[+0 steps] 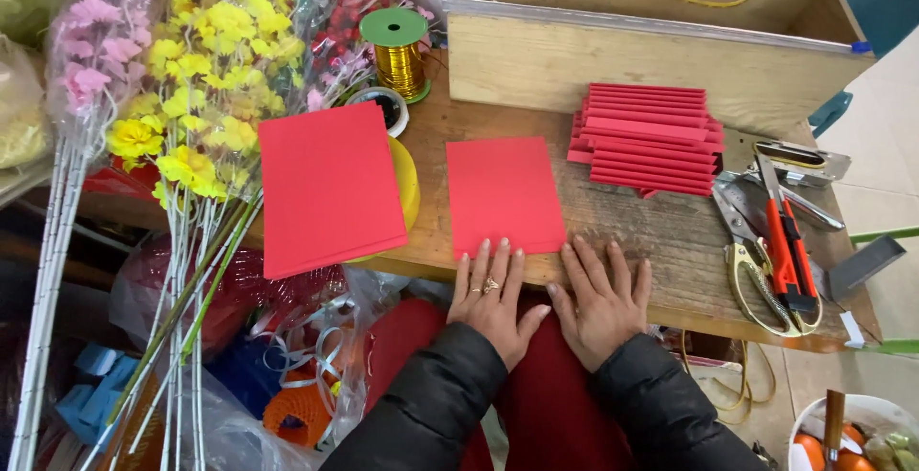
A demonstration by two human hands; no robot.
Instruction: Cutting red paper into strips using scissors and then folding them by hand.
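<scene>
The flat red paper sheet (504, 193) is pressed at its near edge by the open left hand (491, 297), nothing gripped; the open right hand (600, 301) is best kept flat on the worn wooden tabletop (661, 232).

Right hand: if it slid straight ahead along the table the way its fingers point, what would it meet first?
Bare wood first. The right hand lies flat beside the red sheet, fingers pointing up-table; straight on, it would likely reach the stack of folded red paper, though the line may pass just left of it.
</scene>
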